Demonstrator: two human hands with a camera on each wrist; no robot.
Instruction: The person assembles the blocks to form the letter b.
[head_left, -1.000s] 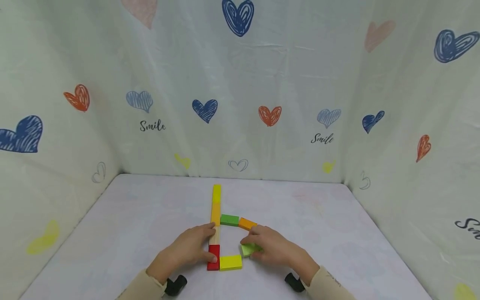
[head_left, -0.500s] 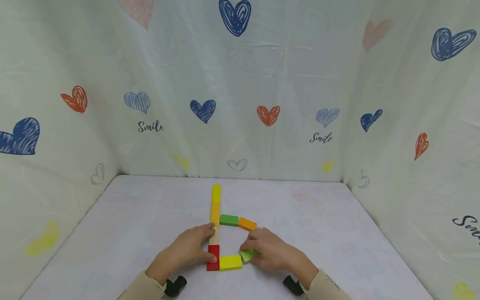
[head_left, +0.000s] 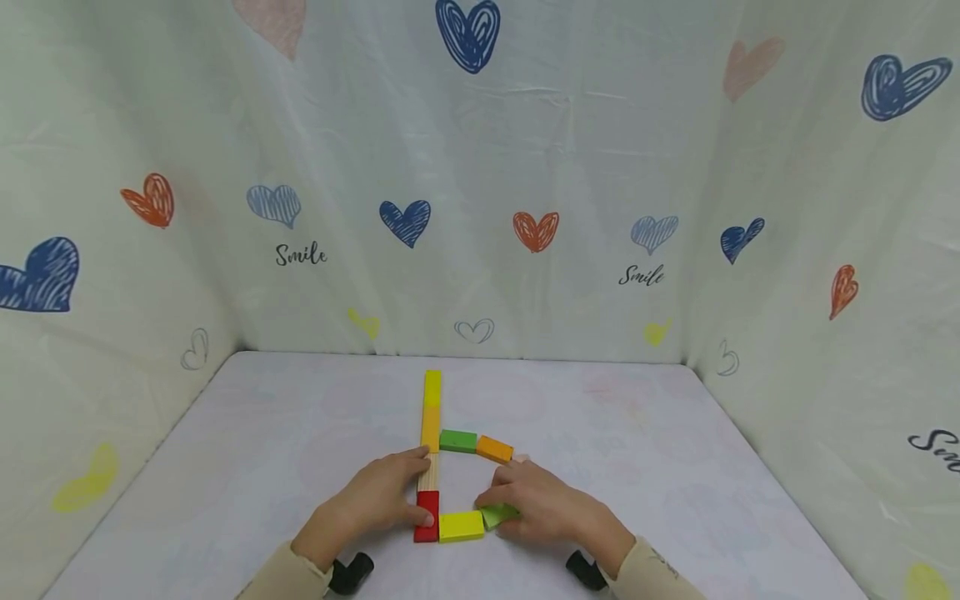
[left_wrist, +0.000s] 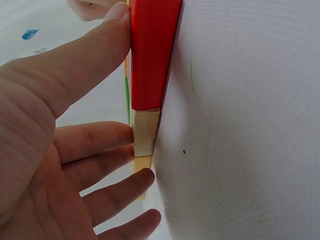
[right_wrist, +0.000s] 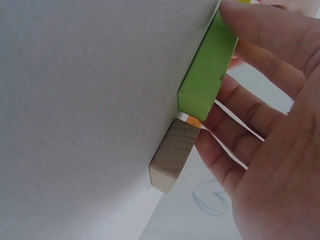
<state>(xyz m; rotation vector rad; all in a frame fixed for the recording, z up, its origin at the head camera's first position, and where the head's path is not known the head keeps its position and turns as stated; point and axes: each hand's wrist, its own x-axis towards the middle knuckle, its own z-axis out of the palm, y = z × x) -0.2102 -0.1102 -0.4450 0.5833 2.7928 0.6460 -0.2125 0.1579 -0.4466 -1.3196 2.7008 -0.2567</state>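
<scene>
My left hand (head_left: 375, 493) rests beside a straight column of flat wooden blocks. Its thumb lies on the red block (head_left: 427, 502) and its fingers touch the plain wood block (left_wrist: 145, 132) beyond. With the right hand (head_left: 546, 504) I pinch a light green block (right_wrist: 206, 67) between thumb and fingers; it sits tilted against the right end of a yellow block (head_left: 461, 527). A second plain wood block (right_wrist: 175, 147) lies by the right little finger, mostly hidden in the head view. Above curve a green block (head_left: 458, 441) and an orange block (head_left: 495, 449).
An orange-yellow block (head_left: 431, 427) and a bright yellow block (head_left: 432, 387) continue the column away from me. The white table (head_left: 637, 433) meets a heart-printed curtain (head_left: 480, 167) at the back and both sides.
The right hand has brought the light green block toward me and turned it, so its end meets the yellow block. The left hand stays in place.
</scene>
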